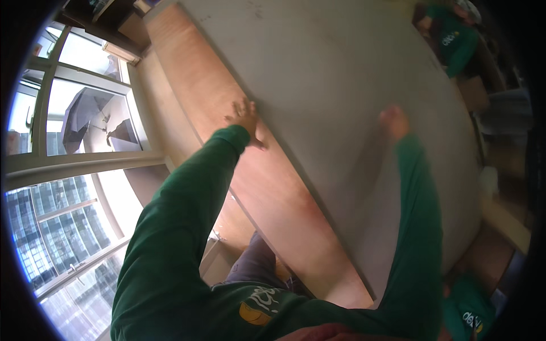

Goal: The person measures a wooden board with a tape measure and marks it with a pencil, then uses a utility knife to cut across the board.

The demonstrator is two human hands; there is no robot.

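A long, pale reddish-brown wooden board (273, 182) runs slantwise from the upper left to the lower middle. It lies along the left side of a broad grey surface (318, 74). My left hand (244, 118) rests on the board near its right edge, fingers spread and thumb out, holding nothing. Over the grey surface to the right is my right hand (394, 122), blurred, with its fingers curled closed. Whatever it may hold cannot be made out. A dark smudge, perhaps its shadow, shows below it on the grey surface.
Windows (68, 221) line the left side, with an open dark umbrella (85, 116) beyond one pane. A person in a green top (452, 40) is at the far right, and another green top (469, 310) shows at the lower right. Shelving (105, 20) stands at the upper left.
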